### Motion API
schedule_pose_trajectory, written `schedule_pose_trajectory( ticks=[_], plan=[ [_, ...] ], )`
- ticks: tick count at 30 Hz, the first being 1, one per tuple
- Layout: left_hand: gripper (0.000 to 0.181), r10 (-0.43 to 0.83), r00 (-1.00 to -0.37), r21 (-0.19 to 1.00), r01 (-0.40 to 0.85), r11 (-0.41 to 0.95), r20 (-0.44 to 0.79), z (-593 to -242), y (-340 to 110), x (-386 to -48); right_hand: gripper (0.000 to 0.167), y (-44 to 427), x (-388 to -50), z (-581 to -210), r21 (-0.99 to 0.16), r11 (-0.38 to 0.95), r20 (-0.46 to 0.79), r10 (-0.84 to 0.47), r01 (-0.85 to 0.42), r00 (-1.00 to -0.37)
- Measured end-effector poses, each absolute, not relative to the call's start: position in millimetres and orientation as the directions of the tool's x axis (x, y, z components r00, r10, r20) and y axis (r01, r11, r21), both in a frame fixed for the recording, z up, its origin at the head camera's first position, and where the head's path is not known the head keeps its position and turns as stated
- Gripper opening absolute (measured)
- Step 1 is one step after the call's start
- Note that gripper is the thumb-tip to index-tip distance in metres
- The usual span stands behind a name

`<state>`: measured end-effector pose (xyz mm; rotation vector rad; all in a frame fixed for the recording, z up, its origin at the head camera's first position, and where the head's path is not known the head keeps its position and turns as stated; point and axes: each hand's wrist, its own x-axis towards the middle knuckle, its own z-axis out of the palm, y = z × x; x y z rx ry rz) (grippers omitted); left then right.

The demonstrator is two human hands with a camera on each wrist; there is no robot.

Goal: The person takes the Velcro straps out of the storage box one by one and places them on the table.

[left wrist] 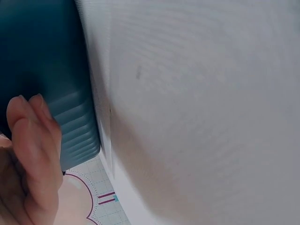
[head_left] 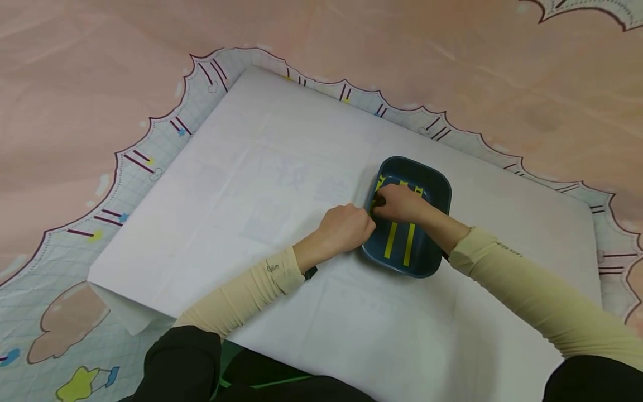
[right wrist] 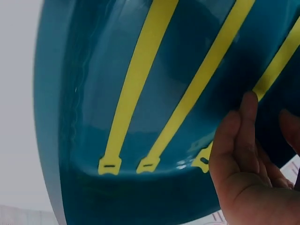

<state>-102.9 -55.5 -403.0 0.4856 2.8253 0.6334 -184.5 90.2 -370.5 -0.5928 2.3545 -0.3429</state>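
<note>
A dark teal plastic tub [head_left: 438, 192] stands on the white sheet, with three yellow slotted straps [head_left: 390, 240] lying along its inside. My left hand [head_left: 346, 228] grips the tub's left rim. Its fingers [left wrist: 35, 150] lie by the ribbed outer wall in the left wrist view; the thumb is hidden there. Inside the tub, my right hand [head_left: 402, 204] is at the left wall. In the right wrist view its fingers [right wrist: 234, 145] partly cover the leftmost strap [right wrist: 276, 63], with a gap between thumb and fingers. The other two straps [right wrist: 136, 79] lie apart from it.
The white sheet [head_left: 241, 167] spreads around the tub, its near-left corner folded over the edge. Beneath it lies a patterned cloth [head_left: 125, 84] in peach and pale blue. My legs are at the bottom edge.
</note>
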Motion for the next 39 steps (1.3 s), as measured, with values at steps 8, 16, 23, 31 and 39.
schedule_pose_trajectory(
  ticks=[8, 16, 23, 31, 39],
  plan=[
    [0.047, 0.365, -0.923, 0.442, 0.278, 0.853, -0.122, -404.3, -54.8, -102.5, 0.035, 92.7, -183.9, -374.5, -0.464, 0.862, -0.545, -0.461, -0.206, -0.7],
    [0.047, 0.365, -0.923, 0.434, 0.28, 0.856, -0.125, -404.6, -54.6, -102.8, 0.038, 93.5, -181.6, -375.8, -0.531, 0.84, -0.552, -0.442, -0.11, -0.707],
    [0.047, 0.369, -0.919, 0.437, 0.278, 0.856, -0.139, -403.8, -55.1, -102.7, 0.045, 94.2, -179.1, -374.1, -0.584, 0.811, -0.565, -0.426, -0.023, -0.707],
    [0.048, 0.376, -0.918, 0.431, 0.291, 0.854, -0.125, -405.4, -55.6, -102.7, 0.044, 94.5, -176.3, -374.1, -0.602, 0.795, -0.596, -0.384, 0.076, -0.705],
    [0.048, 0.378, -0.918, 0.437, 0.294, 0.85, -0.117, -407.7, -55.9, -103.0, 0.041, 95.0, -174.1, -374.4, -0.615, 0.776, -0.624, -0.37, 0.14, -0.689]
  ],
)
